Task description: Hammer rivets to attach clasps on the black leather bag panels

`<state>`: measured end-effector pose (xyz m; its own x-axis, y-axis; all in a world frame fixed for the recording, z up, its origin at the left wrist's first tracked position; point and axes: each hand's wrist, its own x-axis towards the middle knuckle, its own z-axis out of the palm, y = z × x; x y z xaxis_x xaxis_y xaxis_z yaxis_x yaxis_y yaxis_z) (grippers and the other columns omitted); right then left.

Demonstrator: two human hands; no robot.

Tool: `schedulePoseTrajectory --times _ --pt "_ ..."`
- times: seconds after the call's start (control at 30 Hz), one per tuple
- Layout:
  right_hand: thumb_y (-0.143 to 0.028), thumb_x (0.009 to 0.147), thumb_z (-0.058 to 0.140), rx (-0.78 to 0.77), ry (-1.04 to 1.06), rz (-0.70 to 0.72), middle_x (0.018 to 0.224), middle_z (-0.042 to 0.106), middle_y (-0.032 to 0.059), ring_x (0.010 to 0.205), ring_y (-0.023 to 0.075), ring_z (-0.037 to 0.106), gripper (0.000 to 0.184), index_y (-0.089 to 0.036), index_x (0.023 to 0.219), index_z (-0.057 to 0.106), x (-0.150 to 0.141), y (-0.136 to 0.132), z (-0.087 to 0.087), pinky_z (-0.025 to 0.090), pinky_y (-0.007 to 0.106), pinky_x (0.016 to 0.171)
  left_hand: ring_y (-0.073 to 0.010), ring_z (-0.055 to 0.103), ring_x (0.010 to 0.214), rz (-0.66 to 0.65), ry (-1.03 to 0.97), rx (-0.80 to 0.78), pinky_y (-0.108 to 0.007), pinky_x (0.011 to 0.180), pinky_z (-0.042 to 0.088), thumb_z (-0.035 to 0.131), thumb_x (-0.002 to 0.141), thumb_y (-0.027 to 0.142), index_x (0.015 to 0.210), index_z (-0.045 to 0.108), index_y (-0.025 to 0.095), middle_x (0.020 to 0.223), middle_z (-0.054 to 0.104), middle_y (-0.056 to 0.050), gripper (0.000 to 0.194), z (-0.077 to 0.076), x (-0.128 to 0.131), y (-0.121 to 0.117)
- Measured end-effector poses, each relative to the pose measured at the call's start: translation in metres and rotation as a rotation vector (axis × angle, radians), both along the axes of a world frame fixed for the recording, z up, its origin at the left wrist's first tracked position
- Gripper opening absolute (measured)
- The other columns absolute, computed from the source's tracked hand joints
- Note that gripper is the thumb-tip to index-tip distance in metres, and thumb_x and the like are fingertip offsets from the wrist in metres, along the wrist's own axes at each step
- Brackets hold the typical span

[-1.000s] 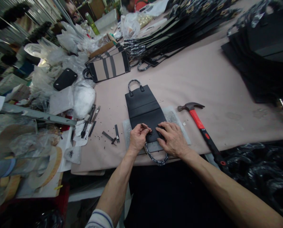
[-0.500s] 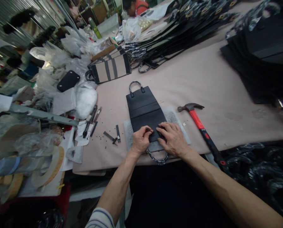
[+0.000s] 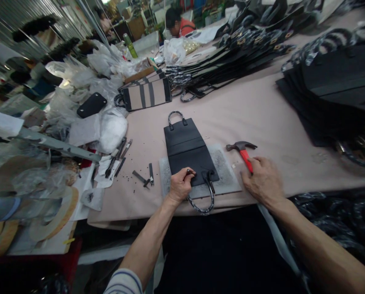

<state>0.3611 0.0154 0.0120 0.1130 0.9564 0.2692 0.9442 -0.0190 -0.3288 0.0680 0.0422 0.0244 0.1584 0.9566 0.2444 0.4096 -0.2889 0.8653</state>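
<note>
a beige-pink table (image 3: 250,110) fills the middle. at its right lies a thick pile of black bags (image 3: 338,77) with wrapped handles, and along the far side a long fanned stack of dark bag pieces (image 3: 231,61). just left of that stack rests a beige bag with dark stripes (image 3: 145,96).

nearer the person, a flat black bag (image 3: 187,145) lies creased across its middle, its near part on a speckled grey slab (image 3: 223,163), its far part on the table. one handle loops away at the far end, the other toward the person.

right of the slab is a claw hammer (image 3: 246,157) with a red and black handle. the right hand (image 3: 265,179) lies over that handle, blurred; i cannot tell whether its fingers are closed around it. the left hand (image 3: 181,183), at the bag's near part, pinches a small metal tool (image 3: 189,171), mostly hidden by the fingers. left of the slab lie thin dark tools (image 3: 141,177) and scattered black specks (image 3: 129,178).
</note>
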Motion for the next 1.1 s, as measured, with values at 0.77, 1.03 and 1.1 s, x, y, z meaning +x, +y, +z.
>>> schedulePoseTrajectory --times 0.77,1.03,1.1 --pt "-0.043 0.105 0.037 0.021 0.009 0.471 0.051 0.048 -0.0016 0.039 0.0144 0.038 0.035 -0.022 0.078 0.048 -0.047 -0.036 0.120 0.017 0.031 0.049 -0.0174 0.073 0.082 -0.056 0.064 0.173 -0.027 0.080 0.059 0.058 0.092 0.009 0.098 0.070 0.017 0.090 0.076 -0.005 0.016 -0.024 -0.002 0.002" --pt "-0.041 0.108 0.039 0.341 0.054 0.352 0.056 0.048 -0.0028 0.044 0.0137 0.045 0.033 -0.022 0.084 0.050 -0.059 -0.040 0.150 0.029 0.029 0.050 -0.0176 0.074 0.087 -0.080 0.028 0.150 -0.028 0.086 0.059 0.057 0.095 0.012 0.097 0.070 0.017 0.095 0.076 -0.005 0.014 -0.026 -0.002 0.002" --pt "-0.034 0.107 0.038 0.334 0.008 0.401 0.053 0.048 -0.0030 0.042 0.0134 0.043 0.031 -0.022 0.081 0.048 -0.059 -0.042 0.140 0.027 0.029 0.048 -0.0177 0.073 0.085 -0.078 0.040 0.151 -0.028 0.085 0.059 0.058 0.094 0.011 0.097 0.070 0.017 0.094 0.076 -0.005 0.015 -0.026 -0.002 0.003"
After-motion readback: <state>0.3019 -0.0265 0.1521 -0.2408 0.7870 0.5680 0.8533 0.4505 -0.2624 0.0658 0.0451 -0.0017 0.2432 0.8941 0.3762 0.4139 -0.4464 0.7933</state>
